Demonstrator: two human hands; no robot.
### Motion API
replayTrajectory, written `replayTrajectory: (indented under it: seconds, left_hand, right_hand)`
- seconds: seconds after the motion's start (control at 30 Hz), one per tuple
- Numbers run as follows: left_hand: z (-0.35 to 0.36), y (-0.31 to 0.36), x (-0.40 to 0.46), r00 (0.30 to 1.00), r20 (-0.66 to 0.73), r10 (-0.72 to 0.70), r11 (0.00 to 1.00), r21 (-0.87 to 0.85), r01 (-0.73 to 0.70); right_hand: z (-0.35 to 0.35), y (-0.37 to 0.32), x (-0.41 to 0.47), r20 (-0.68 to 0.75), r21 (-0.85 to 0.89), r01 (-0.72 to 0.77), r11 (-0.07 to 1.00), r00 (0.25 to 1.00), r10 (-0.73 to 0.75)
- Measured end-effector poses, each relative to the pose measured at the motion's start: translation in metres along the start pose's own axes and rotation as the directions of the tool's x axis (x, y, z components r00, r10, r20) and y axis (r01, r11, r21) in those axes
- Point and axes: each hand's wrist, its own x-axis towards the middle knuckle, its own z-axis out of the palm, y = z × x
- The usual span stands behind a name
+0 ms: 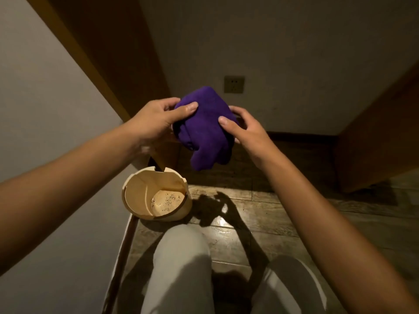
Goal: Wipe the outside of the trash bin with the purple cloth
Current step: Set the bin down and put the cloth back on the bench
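A bunched purple cloth (pixel 205 128) hangs in the air in front of me, above the floor. My left hand (pixel 156 120) pinches its left side with thumb on top. My right hand (pixel 244 126) grips its right side, thumb pressed on the fabric. Below and to the left, a round beige trash bin (pixel 181 213) stands on the floor against the wall, upright, with notches in its rim and dark specks on its bottom. Neither hand touches the bin.
A white wall (pixel 56 132) runs along the left, with a brown door frame (pixel 108 71) behind the bin. A wall socket (pixel 234 84) sits ahead. A wooden cabinet (pixel 381 141) stands at right. My knees in light trousers (pixel 181 268) are over the wooden floor.
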Motion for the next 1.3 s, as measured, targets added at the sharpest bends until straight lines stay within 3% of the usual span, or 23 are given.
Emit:
replayTrajectory:
  seconds: [0.17,0.33,0.47,0.53,0.7,0.8,0.9,1.07,1.3]
  left_hand:
    - [0.009,0.065,-0.038,0.997,-0.008,-0.077,0.978,-0.194,0.074]
    - [0.011,0.128,-0.076,0.992,-0.067,-0.11,0.98,-0.173,0.098]
    - [0.014,0.176,-0.106,0.984,-0.173,-0.037,0.997,-0.073,0.024]
    - [0.02,0.207,-0.125,0.979,-0.202,-0.014,0.998,-0.058,0.002]
    - [0.038,0.254,-0.168,0.982,-0.188,-0.035,0.979,-0.203,-0.004]
    - [0.052,0.28,-0.193,0.99,-0.131,-0.061,0.946,-0.325,0.015]
    - [0.061,0.304,-0.211,0.993,-0.089,-0.077,0.943,-0.329,0.043]
    - [0.057,0.326,-0.22,0.988,-0.137,-0.067,0.952,-0.306,0.022]
    - [0.033,0.345,-0.198,0.988,-0.02,-0.156,0.837,-0.534,0.122]
  right_hand:
    - [0.002,-0.055,-0.028,-0.128,0.189,-0.092,0.978,0.985,0.118]
    - [0.001,-0.113,-0.067,-0.296,0.09,-0.169,0.982,0.937,0.188]
    - [-0.004,-0.159,-0.101,-0.479,-0.005,-0.246,0.969,0.852,0.214]
    - [-0.006,-0.192,-0.123,-0.415,0.077,-0.299,0.951,0.858,0.303]
    - [0.002,-0.254,-0.166,-0.117,0.145,-0.43,0.891,0.887,0.447]
    - [0.0,-0.289,-0.186,0.011,0.436,-0.375,0.818,0.911,0.412]
    - [-0.01,-0.323,-0.197,-0.025,0.599,-0.231,0.766,0.952,0.306]
    - [-0.028,-0.363,-0.196,-0.236,0.488,-0.044,0.872,0.955,0.18]
    - [-0.019,-0.427,-0.145,-0.204,0.633,-0.058,0.772,0.949,0.239]
